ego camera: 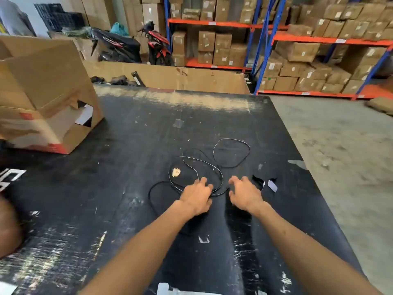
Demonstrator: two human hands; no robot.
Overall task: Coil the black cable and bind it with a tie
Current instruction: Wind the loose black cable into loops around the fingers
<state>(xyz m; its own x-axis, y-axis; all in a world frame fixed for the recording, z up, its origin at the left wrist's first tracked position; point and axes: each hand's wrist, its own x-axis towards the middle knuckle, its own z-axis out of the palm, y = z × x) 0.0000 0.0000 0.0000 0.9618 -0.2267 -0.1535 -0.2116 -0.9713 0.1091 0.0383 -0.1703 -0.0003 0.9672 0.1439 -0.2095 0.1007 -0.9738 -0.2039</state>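
The thin black cable (214, 165) sprawls in loose loops mid-table (127, 145); the left hand (196, 195) rests on it with fingers curled, the right hand (244, 192) spread wide beside.

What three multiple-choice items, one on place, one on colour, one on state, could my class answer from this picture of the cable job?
1. Where does the cardboard box stand on the table?
A. far left
B. far right
C. between the hands

2. What colour is the table top?
A. white
B. black
C. orange

3. How does the black cable lie?
A. in loose, sprawling loops
B. neatly coiled and tied
C. hanging off a shelf

Answers: 1 A, it sits at the table's left edge. 2 B, the scuffed surface is black. 3 A, open loops spread ahead of the left hand and right hand, with no tie round them.
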